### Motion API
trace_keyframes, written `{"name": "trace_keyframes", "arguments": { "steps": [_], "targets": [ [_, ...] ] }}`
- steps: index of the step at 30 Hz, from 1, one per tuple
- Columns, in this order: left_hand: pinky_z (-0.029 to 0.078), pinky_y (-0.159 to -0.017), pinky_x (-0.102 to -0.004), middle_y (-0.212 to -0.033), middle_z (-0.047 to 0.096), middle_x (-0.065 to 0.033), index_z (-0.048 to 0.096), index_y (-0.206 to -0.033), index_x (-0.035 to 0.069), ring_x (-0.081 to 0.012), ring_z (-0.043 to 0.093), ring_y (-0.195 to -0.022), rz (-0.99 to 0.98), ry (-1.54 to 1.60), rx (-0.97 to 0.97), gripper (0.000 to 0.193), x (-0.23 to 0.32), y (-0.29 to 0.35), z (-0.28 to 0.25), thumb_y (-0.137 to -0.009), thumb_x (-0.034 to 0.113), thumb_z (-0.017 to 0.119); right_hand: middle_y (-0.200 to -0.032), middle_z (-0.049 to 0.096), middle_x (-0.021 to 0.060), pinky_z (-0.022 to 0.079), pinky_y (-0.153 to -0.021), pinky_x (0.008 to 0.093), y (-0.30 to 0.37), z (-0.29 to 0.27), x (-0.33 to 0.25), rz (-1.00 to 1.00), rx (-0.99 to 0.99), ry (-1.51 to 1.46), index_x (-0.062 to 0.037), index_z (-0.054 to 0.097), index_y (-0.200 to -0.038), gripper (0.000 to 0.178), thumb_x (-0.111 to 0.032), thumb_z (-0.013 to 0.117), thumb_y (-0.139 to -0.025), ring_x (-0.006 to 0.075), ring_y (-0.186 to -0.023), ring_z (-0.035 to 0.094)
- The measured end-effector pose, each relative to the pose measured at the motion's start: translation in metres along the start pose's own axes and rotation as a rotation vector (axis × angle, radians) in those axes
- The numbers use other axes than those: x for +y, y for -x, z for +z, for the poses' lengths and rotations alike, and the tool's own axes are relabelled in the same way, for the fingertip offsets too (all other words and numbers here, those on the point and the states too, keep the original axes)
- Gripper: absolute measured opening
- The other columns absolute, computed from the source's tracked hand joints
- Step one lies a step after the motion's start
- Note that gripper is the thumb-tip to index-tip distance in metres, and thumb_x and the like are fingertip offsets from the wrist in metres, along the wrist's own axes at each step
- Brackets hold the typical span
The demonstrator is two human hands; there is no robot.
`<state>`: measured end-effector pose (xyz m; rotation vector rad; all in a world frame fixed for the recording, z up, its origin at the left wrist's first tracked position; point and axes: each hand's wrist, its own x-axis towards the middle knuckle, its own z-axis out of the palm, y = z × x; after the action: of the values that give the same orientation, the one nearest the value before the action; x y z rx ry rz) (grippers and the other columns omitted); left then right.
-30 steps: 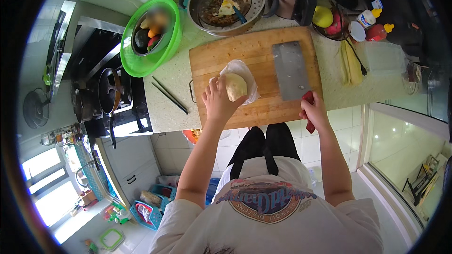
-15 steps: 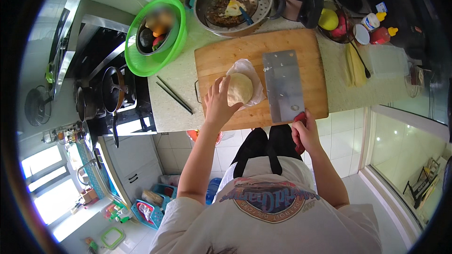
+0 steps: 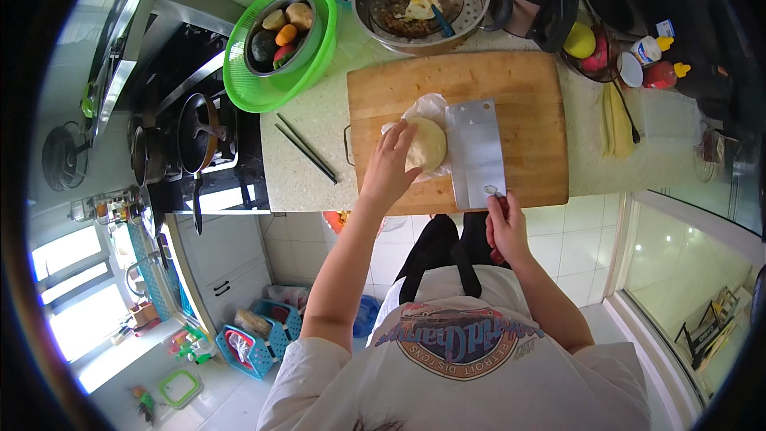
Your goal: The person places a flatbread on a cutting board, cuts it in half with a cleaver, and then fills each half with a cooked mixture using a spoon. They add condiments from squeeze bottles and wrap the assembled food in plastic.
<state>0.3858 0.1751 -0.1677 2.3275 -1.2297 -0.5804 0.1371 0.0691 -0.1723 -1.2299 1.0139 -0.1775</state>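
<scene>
On the wooden chopping board [image 3: 531, 136] sits a pale, round, dough-like ball [image 3: 431, 146] on a crumpled whitish wrapper [image 3: 431, 104]. My left hand [image 3: 391, 164] grips its left side, fingers curved over the top and thumb along the near edge. Against the ball's right side is the broad blade of a cleaver [image 3: 476, 152], its left edge over the wrapper. My right hand [image 3: 507, 227] is closed around the cleaver's red handle [image 3: 496, 255] at the board's near edge. Whether the blade touches the ball I cannot tell.
Left of the board lie dark chopsticks [image 3: 307, 152]. Behind stand a green basket [image 3: 239, 84] with a bowl of vegetables and a steel steamer pot [image 3: 363, 0]. Bottles [image 3: 662, 74] and bananas [image 3: 616, 124] are at the right; a frying pan [image 3: 191, 132] is on the stove.
The cleaver has come left toward the ball, and its blade has turned and now looks brighter. My right hand moved with it. My left hand still grips the ball.
</scene>
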Motion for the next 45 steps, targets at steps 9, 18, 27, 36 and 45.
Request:
{"name": "trace_keyframes", "arguments": {
  "steps": [9, 18, 27, 36, 45],
  "targets": [
    [0.041, -0.109, -0.0430, -0.151, 0.040, -0.0126, 0.040, -0.147, 0.014, -0.0344, 0.043, -0.135, 0.003, -0.063, -0.057, 0.088, -0.002, -0.003, 0.000, -0.070, 0.015, 0.084, -0.052, 0.047, 0.0011, 0.030, -0.032, 0.0258, -0.007, 0.016, 0.016, -0.022, 0.034, -0.009, -0.0065, 0.045, -0.091, 0.025, -0.027, 0.052, -0.103, 0.0089, -0.034, 0.040],
    [0.043, -0.107, -0.0423, -0.149, 0.043, -0.0119, 0.042, -0.146, 0.014, -0.0333, 0.047, -0.132, 0.019, -0.076, -0.056, 0.088, -0.003, -0.007, -0.002, -0.069, 0.016, 0.084, -0.048, 0.049, 0.0032, 0.033, -0.032, 0.0280, -0.013, 0.017, 0.014, -0.058, 0.042, 0.005, -0.0040, 0.048, -0.089, 0.026, -0.026, 0.053, -0.102, 0.0112, -0.033, 0.045],
    [0.044, -0.107, -0.0423, -0.149, 0.044, -0.0110, 0.042, -0.145, 0.014, -0.0322, 0.047, -0.132, 0.026, -0.098, -0.038, 0.089, -0.003, -0.007, 0.000, -0.068, 0.016, 0.085, -0.048, 0.048, 0.0031, 0.033, -0.032, 0.0281, -0.026, 0.009, 0.015, -0.038, -0.011, -0.009, -0.0048, 0.048, -0.088, 0.027, -0.026, 0.053, -0.102, 0.0117, -0.033, 0.045],
    [0.043, -0.108, -0.0425, -0.149, 0.044, -0.0122, 0.039, -0.147, 0.014, -0.0328, 0.047, -0.133, 0.003, -0.083, -0.042, 0.093, -0.002, -0.008, 0.000, -0.067, 0.015, 0.086, -0.049, 0.049, 0.0037, 0.034, -0.031, 0.0296, -0.024, 0.006, 0.021, -0.017, -0.014, 0.056, -0.0052, 0.046, -0.089, 0.027, -0.028, 0.053, -0.102, 0.0135, -0.033, 0.046],
    [0.042, -0.109, -0.0421, -0.146, 0.045, -0.0161, 0.034, -0.149, 0.012, -0.0342, 0.045, -0.134, -0.037, -0.056, -0.073, 0.098, 0.005, -0.010, -0.004, -0.066, 0.013, 0.085, -0.047, 0.048, 0.0040, 0.032, -0.030, 0.0305, -0.020, 0.007, 0.019, 0.053, -0.039, 0.003, -0.0046, 0.044, -0.087, 0.029, -0.028, 0.053, -0.102, 0.0134, -0.032, 0.044]
  ]
}}
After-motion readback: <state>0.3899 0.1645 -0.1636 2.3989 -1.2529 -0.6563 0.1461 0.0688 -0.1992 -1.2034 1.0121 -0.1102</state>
